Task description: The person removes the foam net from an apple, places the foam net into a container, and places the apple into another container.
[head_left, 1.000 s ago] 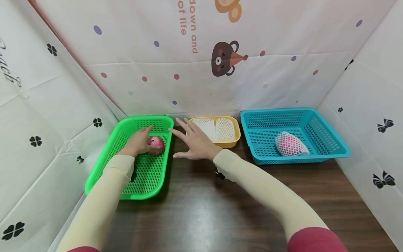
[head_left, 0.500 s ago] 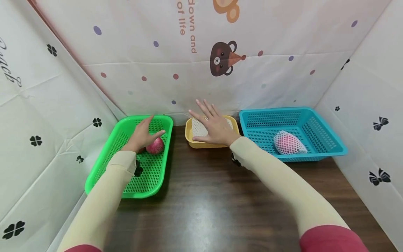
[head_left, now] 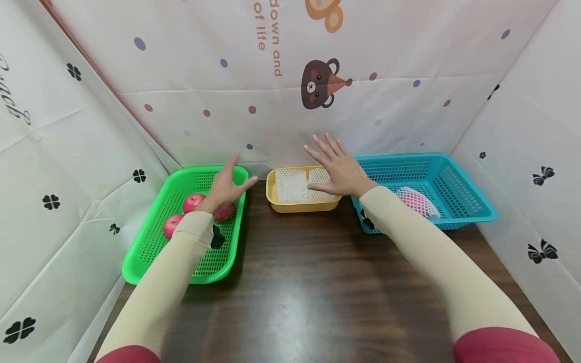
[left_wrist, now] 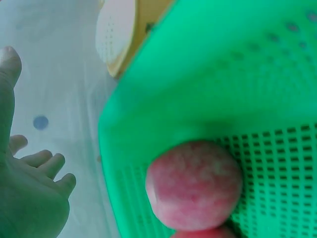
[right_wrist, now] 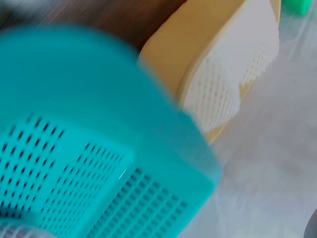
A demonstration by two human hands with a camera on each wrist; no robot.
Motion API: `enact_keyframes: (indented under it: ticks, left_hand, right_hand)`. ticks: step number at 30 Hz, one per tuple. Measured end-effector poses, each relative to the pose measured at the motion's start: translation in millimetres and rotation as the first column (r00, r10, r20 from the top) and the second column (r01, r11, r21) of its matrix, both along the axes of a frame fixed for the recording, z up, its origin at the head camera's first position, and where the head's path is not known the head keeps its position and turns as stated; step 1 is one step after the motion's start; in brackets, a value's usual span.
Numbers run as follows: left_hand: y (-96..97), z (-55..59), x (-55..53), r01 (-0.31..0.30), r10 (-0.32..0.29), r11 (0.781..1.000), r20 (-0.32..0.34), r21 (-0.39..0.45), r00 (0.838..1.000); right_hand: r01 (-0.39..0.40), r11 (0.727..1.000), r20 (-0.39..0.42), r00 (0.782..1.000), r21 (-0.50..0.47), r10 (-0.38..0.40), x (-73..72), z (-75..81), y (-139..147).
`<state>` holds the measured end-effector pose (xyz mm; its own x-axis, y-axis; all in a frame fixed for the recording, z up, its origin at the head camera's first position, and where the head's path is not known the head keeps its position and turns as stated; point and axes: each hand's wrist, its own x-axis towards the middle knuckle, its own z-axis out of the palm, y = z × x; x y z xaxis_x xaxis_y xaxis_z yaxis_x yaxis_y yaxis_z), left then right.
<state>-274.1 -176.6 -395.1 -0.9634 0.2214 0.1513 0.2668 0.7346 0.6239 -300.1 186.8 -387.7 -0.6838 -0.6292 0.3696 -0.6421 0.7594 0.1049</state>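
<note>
My left hand (head_left: 225, 187) hovers over the back right of the green basket (head_left: 237, 252), fingers spread and holding nothing. Below it lie red apples (head_left: 193, 201), one partly hidden by the hand; the left wrist view shows an apple (left_wrist: 195, 186) close by. My right hand (head_left: 339, 171), also spread and bare of any object, is above the right part of the yellow container (head_left: 299, 207), near the blue basket. That container holds two stacks of white foam fruit nets (head_left: 291, 185). In the blue basket (head_left: 467, 220) rests a pink-red fruit in a white foam net (head_left: 418, 202), partly covered by my sleeve.
The three containers stand in a row along the back of a dark wooden table (head_left: 290, 282). A patterned white cloth (head_left: 204, 60) rises behind them and on both sides. The baskets' raised rims stand between the neighbouring containers.
My right hand has moved right, from left of the yellow container to its right part near the blue basket. My left hand has shifted right and back, uncovering more apples. Both stay spread.
</note>
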Motion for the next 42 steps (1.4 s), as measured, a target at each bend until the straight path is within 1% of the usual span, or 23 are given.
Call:
enact_keyframes:
  ticks: [6,10,17,21,25,30,33,36,39,40,42]
  left_hand:
    - [22.6,4.1,0.8,0.041,-0.04,0.999,0.053,-0.019,0.998]
    - [38.3,4.8,1.6,0.06,-0.058,0.998,0.065,-0.026,0.996]
    - [58.9,3.0,5.7,0.075,-0.076,0.997,0.07,0.017,0.995]
    - [69.1,0.4,6.9,0.088,-0.089,0.996,0.078,0.009,0.993]
    - [79.6,-1.1,7.4,0.095,-0.095,0.995,0.076,-0.005,0.993]
    - [91.7,-3.5,8.4,0.111,-0.112,0.994,0.061,0.018,0.992]
    - [100.3,-6.3,8.8,0.116,-0.117,0.993,0.045,0.02,0.992]
    - [109.9,-9.8,8.7,0.118,-0.119,0.993,0.03,0.012,0.992]
    - [118.9,-13.3,8.9,0.126,-0.126,0.992,0.035,0.002,0.991]
    - [121.5,-14.3,9.1,0.127,-0.127,0.992,0.039,0.001,0.991]
    - [126.0,-16.2,10.0,0.129,-0.13,0.992,0.053,0.006,0.99]
  right_hand:
    - [0.048,0.999,0.029,0.998,-0.012,-0.047,1.2,5.4,26]
    - [0.084,0.997,0.041,0.996,-0.001,-0.083,1.7,7.4,44]
    - [0.13,0.991,0.103,0.986,0.021,-0.131,2.6,8.0,73]
    - [0.151,0.988,0.123,0.98,0.036,-0.154,1.8,4.3,89]
    - [0.188,0.981,0.144,0.97,0.051,-0.194,3.0,2.5,102]
    - [0.223,0.973,0.202,0.952,0.059,-0.231,6.1,2.6,116]
    - [0.248,0.966,0.264,0.929,0.077,-0.259,7.8,2.7,124]
    - [0.277,0.954,0.33,0.896,0.111,-0.298,9.4,1.8,131]
    - [0.305,0.942,0.403,0.852,0.139,-0.335,12.1,1.7,137]
    - [0.315,0.938,0.432,0.833,0.142,-0.345,13.3,2.0,138]
    - [0.342,0.928,0.494,0.787,0.149,-0.37,15.7,2.9,141]
